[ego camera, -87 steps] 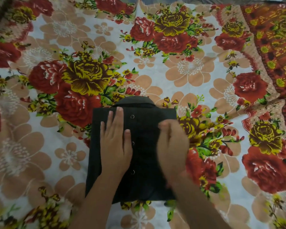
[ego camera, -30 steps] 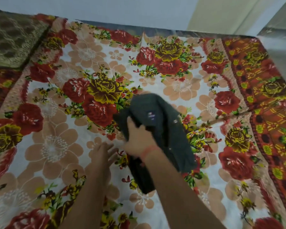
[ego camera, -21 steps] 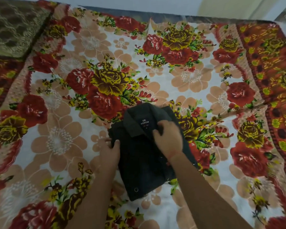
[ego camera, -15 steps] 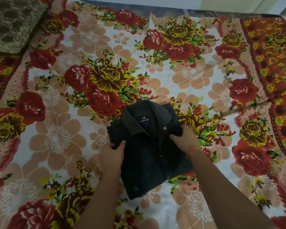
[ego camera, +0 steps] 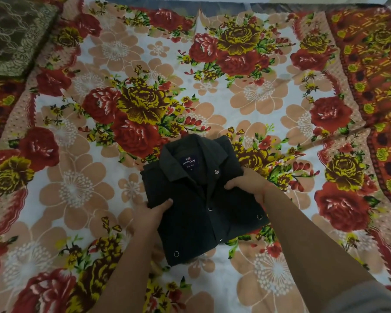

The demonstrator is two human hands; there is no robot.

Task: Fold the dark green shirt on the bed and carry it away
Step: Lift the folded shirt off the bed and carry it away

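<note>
Shirt [ego camera: 203, 199], dark green and folded into a compact rectangle, lies on the bed [ego camera: 280, 91], on its floral sheet, collar pointing away from the person and slightly skewed to the left. Inside the collar a blue label [ego camera: 190, 163] reads ARROW, and metal snap buttons [ego camera: 216, 171] run down the placket below it. At the shirt's left edge, the left hand [ego camera: 151, 213] is closed on the fabric, thumb on top and fingers tucked underneath. At the shirt's right edge, just below the collar, the right hand [ego camera: 248, 184] grips the same way, thumb lying over the cloth, the other fingers hidden beneath. Both forearms reach in from the near side of the shirt. Far beyond the shirt, up and to its left, a dark olive lace-patterned cushion [ego camera: 14, 35] sits at the bed's corner
</note>
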